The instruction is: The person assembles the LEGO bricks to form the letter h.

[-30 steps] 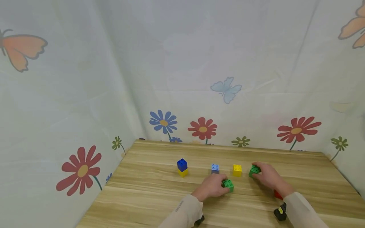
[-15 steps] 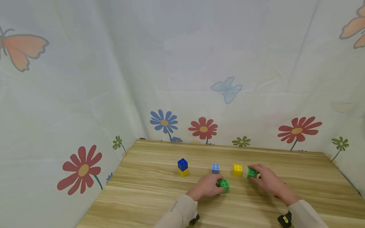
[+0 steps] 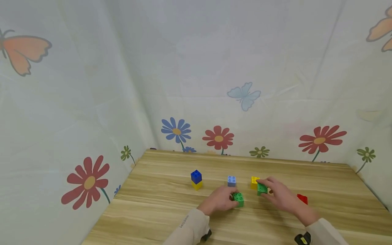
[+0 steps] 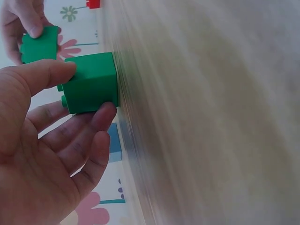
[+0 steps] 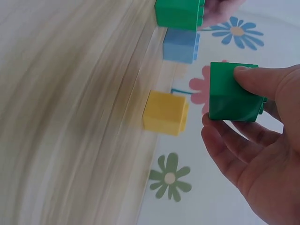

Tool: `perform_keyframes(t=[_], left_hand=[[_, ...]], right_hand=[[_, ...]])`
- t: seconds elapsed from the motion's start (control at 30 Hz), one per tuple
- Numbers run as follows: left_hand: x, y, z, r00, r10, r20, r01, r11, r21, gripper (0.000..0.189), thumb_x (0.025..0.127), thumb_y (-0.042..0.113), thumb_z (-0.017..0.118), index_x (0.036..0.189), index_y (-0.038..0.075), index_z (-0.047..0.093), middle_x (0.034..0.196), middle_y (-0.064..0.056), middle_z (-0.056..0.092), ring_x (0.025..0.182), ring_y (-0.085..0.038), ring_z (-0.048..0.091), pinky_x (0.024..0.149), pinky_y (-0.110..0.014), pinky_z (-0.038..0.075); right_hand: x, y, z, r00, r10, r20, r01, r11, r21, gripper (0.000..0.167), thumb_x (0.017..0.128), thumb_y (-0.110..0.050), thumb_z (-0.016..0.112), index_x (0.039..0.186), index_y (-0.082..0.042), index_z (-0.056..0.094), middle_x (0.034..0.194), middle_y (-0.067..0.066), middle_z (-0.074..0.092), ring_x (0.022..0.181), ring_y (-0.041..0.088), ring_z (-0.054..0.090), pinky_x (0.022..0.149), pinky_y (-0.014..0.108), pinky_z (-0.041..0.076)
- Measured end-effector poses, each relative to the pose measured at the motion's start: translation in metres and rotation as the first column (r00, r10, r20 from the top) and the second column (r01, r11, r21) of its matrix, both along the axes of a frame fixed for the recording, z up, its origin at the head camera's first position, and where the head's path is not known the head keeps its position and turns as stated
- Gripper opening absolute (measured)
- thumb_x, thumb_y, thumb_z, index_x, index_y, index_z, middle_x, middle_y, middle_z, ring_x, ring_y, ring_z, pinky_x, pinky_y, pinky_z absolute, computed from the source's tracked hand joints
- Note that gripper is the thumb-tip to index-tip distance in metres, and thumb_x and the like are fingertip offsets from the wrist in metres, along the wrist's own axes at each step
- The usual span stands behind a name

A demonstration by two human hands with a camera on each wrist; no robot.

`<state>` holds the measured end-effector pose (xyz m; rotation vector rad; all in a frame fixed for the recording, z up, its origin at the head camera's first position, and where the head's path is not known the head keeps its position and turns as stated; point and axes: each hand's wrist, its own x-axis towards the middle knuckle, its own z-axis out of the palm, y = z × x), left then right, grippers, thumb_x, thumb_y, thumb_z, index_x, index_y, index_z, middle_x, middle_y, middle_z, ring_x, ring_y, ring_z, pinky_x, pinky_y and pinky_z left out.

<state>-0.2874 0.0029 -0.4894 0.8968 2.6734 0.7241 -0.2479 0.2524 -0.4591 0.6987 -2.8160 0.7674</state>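
A dark blue block (image 3: 196,176) stands on a lower yellow block (image 3: 197,185). The left hand (image 3: 218,200) pinches a cube-like green block (image 3: 238,200), studs upward, close to the table (image 3: 147,204), near a light blue block (image 3: 231,181). Near a single yellow block (image 3: 254,182), the right hand (image 3: 281,196) pinches a second green block (image 3: 261,189), raised. Rightmost lies a red block (image 3: 302,198).

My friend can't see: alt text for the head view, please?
A person's left hand holds one green block, the right hand another green block, at a wooden table. Nearby are a blue-on-yellow stack, a light blue block, a yellow block and a red block.
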Motion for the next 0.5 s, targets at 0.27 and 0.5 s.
perform_keyframes(t=[0.27,0.5], left_hand=[[0.0,-0.002,-0.002,1.0,-0.013,0.005,0.013,1.0,0.02,0.035,0.086,0.025,0.069,0.119,0.018,0.062,0.096,0.01,0.061,0.078,0.0,0.054,0.07,-0.02,0.046],[0.001,-0.005,-0.001,0.998,0.021,0.052,-0.024,0.998,0.065,0.032,0.084,0.023,0.073,0.113,0.02,0.062,0.1,0.007,0.063,0.079,-0.001,0.057,0.07,-0.021,0.048]], right_hand=[[0.003,-0.017,0.003,0.998,0.063,0.003,-0.063,0.998,-0.011,0.046,0.083,-0.014,0.074,0.124,-0.004,0.057,0.107,0.003,0.056,0.089,0.015,0.057,0.072,0.033,0.053],[0.003,-0.032,0.002,0.997,0.08,-0.006,-0.08,0.995,-0.06,0.043,0.085,-0.015,0.072,0.124,-0.004,0.056,0.107,0.002,0.058,0.089,0.013,0.058,0.073,0.033,0.053]])
